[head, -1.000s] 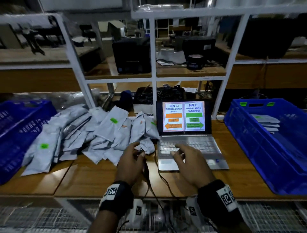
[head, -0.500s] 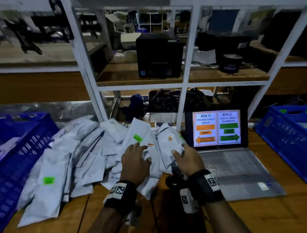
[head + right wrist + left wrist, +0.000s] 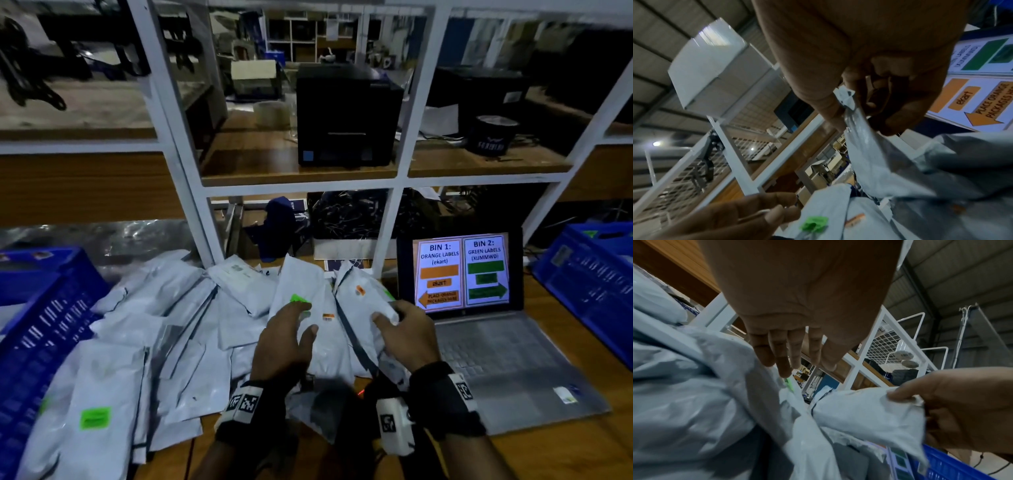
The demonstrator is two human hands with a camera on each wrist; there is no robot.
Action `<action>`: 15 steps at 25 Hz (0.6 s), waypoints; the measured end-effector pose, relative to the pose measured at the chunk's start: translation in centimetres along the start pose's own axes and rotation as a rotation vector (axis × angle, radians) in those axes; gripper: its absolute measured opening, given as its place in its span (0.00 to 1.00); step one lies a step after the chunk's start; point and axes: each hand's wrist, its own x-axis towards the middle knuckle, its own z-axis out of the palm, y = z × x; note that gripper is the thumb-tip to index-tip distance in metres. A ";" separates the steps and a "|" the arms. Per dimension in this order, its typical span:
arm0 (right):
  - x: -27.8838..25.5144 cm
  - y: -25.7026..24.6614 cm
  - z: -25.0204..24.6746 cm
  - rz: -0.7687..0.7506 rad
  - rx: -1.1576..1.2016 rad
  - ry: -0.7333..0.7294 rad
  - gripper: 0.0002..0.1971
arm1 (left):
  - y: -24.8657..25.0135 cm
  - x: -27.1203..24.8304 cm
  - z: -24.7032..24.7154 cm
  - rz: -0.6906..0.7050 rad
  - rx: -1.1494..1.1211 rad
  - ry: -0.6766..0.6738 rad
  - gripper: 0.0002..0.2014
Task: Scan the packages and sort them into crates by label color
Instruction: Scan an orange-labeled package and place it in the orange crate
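Note:
A heap of grey mailer packages [image 3: 178, 329] covers the left half of the wooden table. My left hand [image 3: 305, 318] hovers with straight fingers [image 3: 783, 360] over a green-labelled package [image 3: 298, 284], just touching it. My right hand [image 3: 387, 311] pinches the edge of an orange-labelled package [image 3: 359, 301] next to the laptop; the right wrist view shows thumb and fingers [image 3: 830, 112] closed on its corner [image 3: 857, 129]. A blue crate [image 3: 37, 325] stands at the left and another blue crate [image 3: 589, 294] at the right.
An open laptop [image 3: 496, 359] shows bin 1 for orange labels with a left arrow and bin 2 for green with a right arrow. A white shelf frame [image 3: 390, 233] rises behind the pile. A dark, blurred object with a red glow [image 3: 356, 394] lies between my wrists.
Both hands have gone from the laptop's front edge up and left onto the pile. The right hand has taken hold of the orange-labelled package; the left has spread over the green-labelled one.

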 end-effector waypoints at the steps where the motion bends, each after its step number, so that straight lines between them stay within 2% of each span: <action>1: -0.4 -0.3 -0.6 -0.021 0.045 0.029 0.04 | 0.3 0.1 -0.2 0.007 -0.034 0.007 0.21; 4: -1.1 -0.7 -2.4 -0.088 0.128 0.105 0.03 | 1.7 0.5 -1.0 0.006 -0.130 0.038 0.22; 6: -1.2 -0.6 -3.5 -0.122 0.196 0.081 0.03 | 3.0 0.4 -1.5 0.002 -0.183 0.061 0.25; 8: -1.3 -0.9 -4.9 -0.157 0.272 -0.050 0.07 | 4.2 0.3 -1.9 -0.043 -0.258 0.077 0.33; 10: -1.4 -1.2 -6.3 -0.175 0.318 -0.209 0.08 | 5.2 0.2 -2.5 -0.131 -0.386 0.039 0.45; 11: -1.4 -1.2 -6.7 -0.180 0.336 -0.265 0.09 | 5.4 0.2 -2.9 -0.171 -0.468 0.023 0.48; 12: -1.5 -1.1 -7.2 -0.182 0.356 -0.304 0.09 | 5.6 0.0 -3.2 -0.193 -0.565 -0.002 0.45; 15: -1.6 -0.7 -7.9 -0.177 0.398 -0.323 0.09 | 6.5 -1.3 -4.1 -0.206 -0.731 -0.073 0.25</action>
